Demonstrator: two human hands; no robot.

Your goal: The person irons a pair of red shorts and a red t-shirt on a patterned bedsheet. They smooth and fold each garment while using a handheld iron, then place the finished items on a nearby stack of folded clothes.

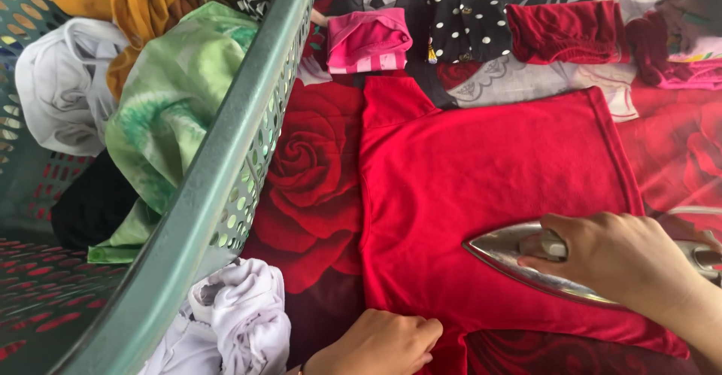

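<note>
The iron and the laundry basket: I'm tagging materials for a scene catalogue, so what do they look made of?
The iron, under the right hand, looks like polished metal: its pointed body is silvery and mirrors the red garment. The laundry basket seems to be moulded plastic, grey-green and matte, with a smooth rim and regular perforations in its wall. The left hand pins the garment's edge.

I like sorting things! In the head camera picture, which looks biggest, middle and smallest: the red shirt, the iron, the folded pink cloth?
1. Red shirt
2. Iron, though the right hand hides part of it
3. Folded pink cloth, lying farther from the camera

Green laundry basket [226, 157], folded pink garment [368, 40], crumpled white cloth [241, 322]
</note>
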